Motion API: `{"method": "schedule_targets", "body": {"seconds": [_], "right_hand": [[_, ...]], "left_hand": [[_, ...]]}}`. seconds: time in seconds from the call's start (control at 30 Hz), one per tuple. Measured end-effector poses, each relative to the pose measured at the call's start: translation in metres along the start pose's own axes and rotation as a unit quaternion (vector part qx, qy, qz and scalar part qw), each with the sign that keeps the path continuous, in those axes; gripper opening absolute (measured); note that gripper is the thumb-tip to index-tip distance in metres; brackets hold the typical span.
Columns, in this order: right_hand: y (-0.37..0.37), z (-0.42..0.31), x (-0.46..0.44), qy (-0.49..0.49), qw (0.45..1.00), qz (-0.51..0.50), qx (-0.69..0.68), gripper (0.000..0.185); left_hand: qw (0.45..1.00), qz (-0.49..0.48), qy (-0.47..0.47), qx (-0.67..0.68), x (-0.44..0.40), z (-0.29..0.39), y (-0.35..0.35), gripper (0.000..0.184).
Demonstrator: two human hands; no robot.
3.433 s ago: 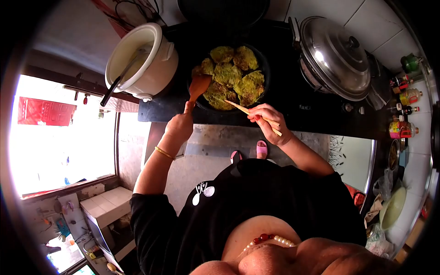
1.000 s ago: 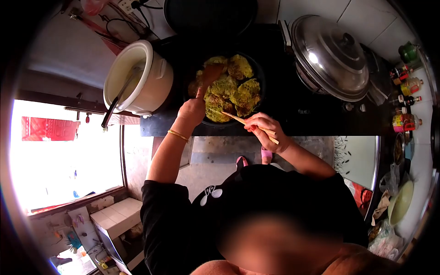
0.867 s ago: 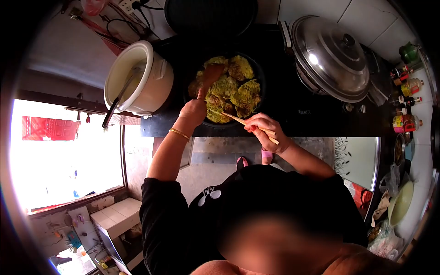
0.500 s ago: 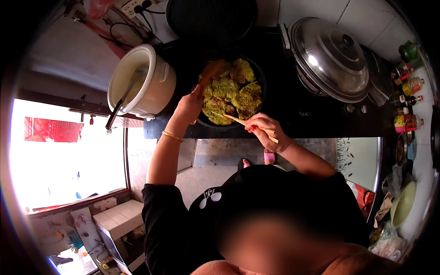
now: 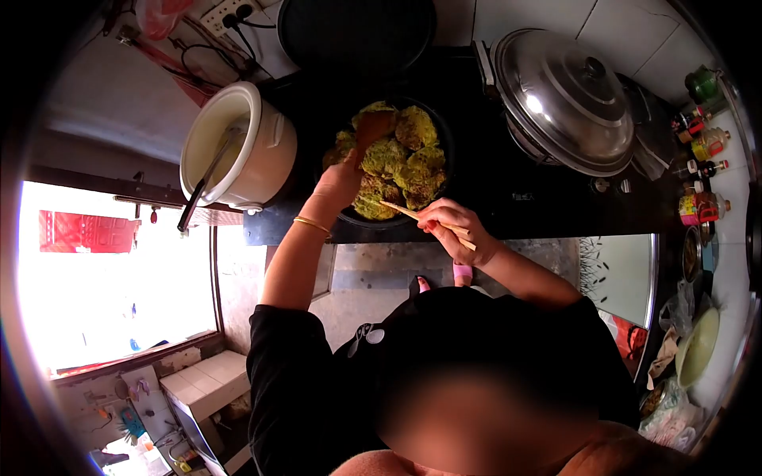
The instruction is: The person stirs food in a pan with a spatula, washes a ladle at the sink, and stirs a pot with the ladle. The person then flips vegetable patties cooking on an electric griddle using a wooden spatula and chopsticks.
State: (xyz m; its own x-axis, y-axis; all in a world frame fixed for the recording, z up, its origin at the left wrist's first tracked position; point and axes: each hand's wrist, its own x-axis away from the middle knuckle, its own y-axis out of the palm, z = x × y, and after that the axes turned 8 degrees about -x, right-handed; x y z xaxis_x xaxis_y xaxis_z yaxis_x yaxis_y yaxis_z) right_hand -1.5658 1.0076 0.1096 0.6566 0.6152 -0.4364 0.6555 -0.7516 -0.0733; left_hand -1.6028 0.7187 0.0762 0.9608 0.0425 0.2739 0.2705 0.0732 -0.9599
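Observation:
Several yellow-green patties (image 5: pixel 386 157) with browned patches lie close together in a dark round pan (image 5: pixel 449 163). My left hand (image 5: pixel 337 186) is closed round the handle of a brown wooden spatula (image 5: pixel 375 127). The spatula's blade is over the patties at the pan's upper left, and I cannot tell whether it is under any of them. At the near rim, my right hand (image 5: pixel 452 224) grips a pair of chopsticks (image 5: pixel 401 209). Their tips point left and rest at or just above the nearest patty.
A cream pot (image 5: pixel 266 155) with a ladle (image 5: pixel 213 176) stands left of the pan. Behind is a dark raised lid (image 5: pixel 357 36). To the right sits a wok with a domed metal lid (image 5: pixel 556 99). Bottles (image 5: pixel 703 208) line the far right, near a pale green bowl (image 5: pixel 698 347).
My left hand and the spatula have moved a little to the right over the patties. My right hand keeps the chopsticks at the near side. The whole view has shifted slightly.

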Motion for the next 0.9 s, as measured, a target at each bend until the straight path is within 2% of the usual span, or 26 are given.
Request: {"method": "schedule_targets", "body": {"seconds": [0.1,0.2,0.33,0.43,0.53,0.57,0.67,0.77,0.83,0.9], "right_hand": [[-0.001,-0.001,-0.001,0.002,1.000,-0.004,0.014,0.008],[0.000,-0.002,-0.002,-0.005,1.000,-0.003,0.017,0.009],[-0.001,-0.003,-0.002,-0.001,1.000,-0.002,0.005,0.008],[-0.001,-0.003,-0.001,0.004,1.000,-0.003,0.005,0.008],[0.000,-0.003,-0.001,0.006,1.000,0.000,0.005,0.008],[0.000,-0.003,-0.001,0.006,1.000,0.000,0.005,0.008],[0.000,-0.002,-0.001,0.000,1.000,0.000,0.005,0.008],[0.002,0.001,0.003,0.010,1.000,0.010,-0.016,0.008],[0.002,0.000,0.005,0.004,1.000,0.006,-0.010,0.008],[0.002,0.000,0.003,-0.008,1.000,0.009,-0.001,0.007]], "left_hand": [[0.987,0.084,0.011,0.137,0.017,-0.003,-0.022,0.049],[0.985,0.085,-0.001,0.151,0.036,0.000,-0.048,0.046],[0.997,0.015,-0.023,0.067,0.047,0.013,-0.080,0.047],[0.971,0.094,0.172,-0.135,0.042,-0.010,-0.070,0.045],[0.984,0.127,0.042,0.113,0.042,-0.011,-0.071,0.041],[0.982,0.127,0.032,0.135,0.038,-0.010,-0.068,0.045],[0.995,0.092,0.029,-0.010,-0.002,-0.025,-0.023,0.048],[0.993,0.060,0.061,-0.086,-0.020,-0.031,0.017,0.051],[0.998,-0.025,-0.038,-0.034,0.010,0.015,-0.024,0.050],[0.999,0.026,-0.010,0.028,0.009,0.007,-0.027,0.047]]}}
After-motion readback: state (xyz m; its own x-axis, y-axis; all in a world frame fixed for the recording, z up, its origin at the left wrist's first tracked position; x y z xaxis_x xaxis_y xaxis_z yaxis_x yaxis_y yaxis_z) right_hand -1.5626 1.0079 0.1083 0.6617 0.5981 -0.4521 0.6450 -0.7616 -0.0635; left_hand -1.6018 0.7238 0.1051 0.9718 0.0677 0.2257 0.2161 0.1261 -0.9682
